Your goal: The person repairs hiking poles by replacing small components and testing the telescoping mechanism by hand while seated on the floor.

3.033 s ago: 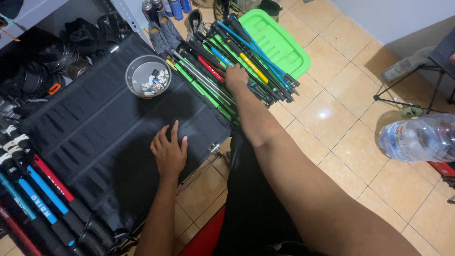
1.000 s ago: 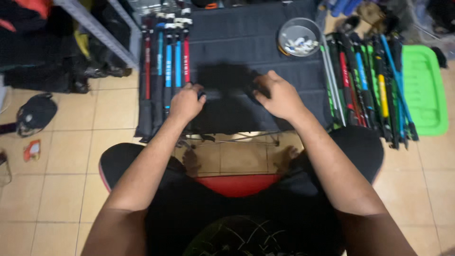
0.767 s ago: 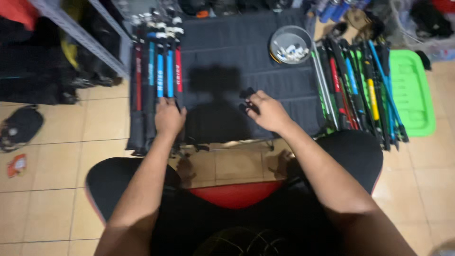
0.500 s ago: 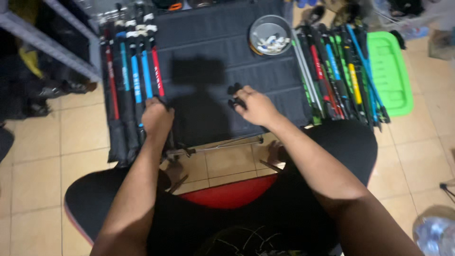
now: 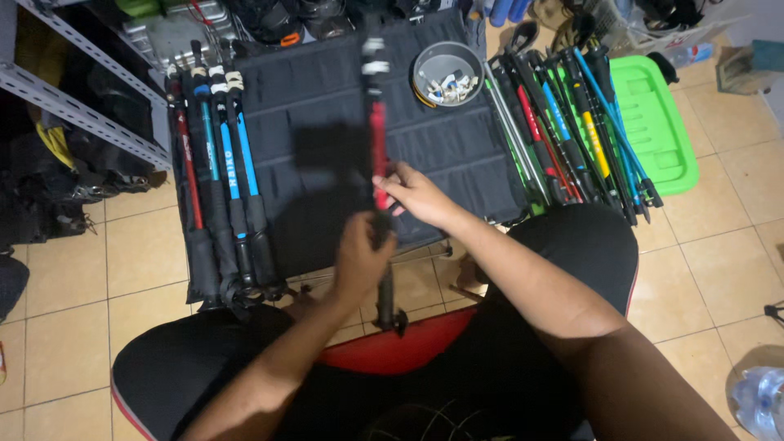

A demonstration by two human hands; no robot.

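Observation:
A red and black trekking pole (image 5: 376,122) is held over the dark fabric mat (image 5: 310,98), blurred by motion, running from near the bowl down to my lap. My left hand (image 5: 359,260) grips its lower black section. My right hand (image 5: 412,194) holds the red shaft higher up. To the left, three poles in red and blue (image 5: 220,180) lie side by side on the mat. A pile of green, red, yellow and blue poles (image 5: 572,131) lies to the right.
A grey bowl (image 5: 425,61) with small white parts sits at the mat's top. A green plastic lid (image 5: 657,122) lies on the tiled floor at right. Metal shelving (image 5: 73,106) and dark bags stand at left. A water bottle (image 5: 759,400) is at bottom right.
Both hands were resting on the mat's front edge; now they have lifted a red and black pole and hold it over the mat. The view also shifted slightly.

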